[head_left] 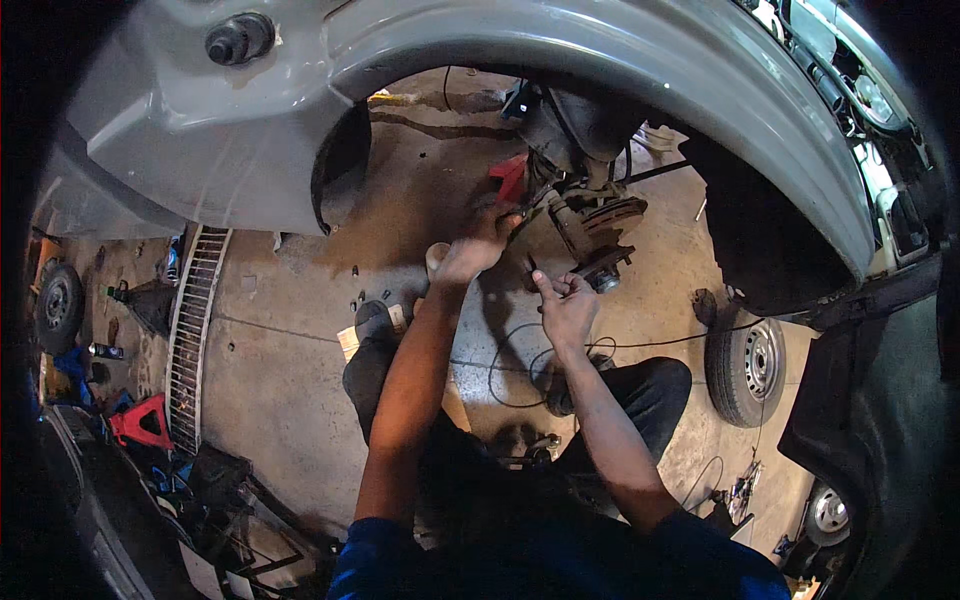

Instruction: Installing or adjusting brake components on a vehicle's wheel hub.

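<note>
Under the grey fender (560, 35), the rusty brake disc (615, 212) lies right of and farther than the left hand (482, 248), and straight beyond the right hand (572, 315), the nearer one. The left hand, its forearm reaching far and slightly right, is curled around a slim dark tool (530, 204) slanting far and right; the right hand's fingers are bent, thumb extended, and I cannot tell whether they grip anything.

Floor (290, 400): worn tan concrete, stained dark, crossed by a thin seam (270, 328)
Grate (198, 330): long, slatted, well left of the left grip (482, 247)
Light: uneven; pale glare (478, 385) below-left of the right grip (569, 310)
</note>
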Motion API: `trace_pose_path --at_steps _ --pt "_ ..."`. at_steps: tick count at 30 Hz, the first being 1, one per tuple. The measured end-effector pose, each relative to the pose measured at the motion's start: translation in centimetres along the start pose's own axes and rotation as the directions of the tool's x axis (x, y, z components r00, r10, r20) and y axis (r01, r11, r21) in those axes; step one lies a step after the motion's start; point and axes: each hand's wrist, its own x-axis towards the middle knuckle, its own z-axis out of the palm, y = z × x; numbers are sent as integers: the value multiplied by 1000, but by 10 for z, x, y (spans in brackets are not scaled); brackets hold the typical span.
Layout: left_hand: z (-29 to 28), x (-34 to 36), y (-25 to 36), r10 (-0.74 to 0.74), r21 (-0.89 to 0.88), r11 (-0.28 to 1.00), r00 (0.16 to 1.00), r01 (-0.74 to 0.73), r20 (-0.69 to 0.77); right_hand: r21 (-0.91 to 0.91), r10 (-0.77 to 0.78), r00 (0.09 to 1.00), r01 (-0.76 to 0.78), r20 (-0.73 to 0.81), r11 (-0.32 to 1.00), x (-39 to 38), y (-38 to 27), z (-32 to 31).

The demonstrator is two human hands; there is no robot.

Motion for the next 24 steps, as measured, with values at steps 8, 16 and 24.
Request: trace_pose_path --at_steps 8,16,24 --pt "-2 1 0 6 -4 1000 1000 -6 6 -13 22 999 -22 46 1000 2 6 1" --pt "11 5 -23 -23 -48 999 999 22 -26 11 80 995 -81 56 997 1 1 3" --pt "2 -1 12 -7 -25 1000 1000 8 24 -59 -75 996 73 -38 996 10 24 1"
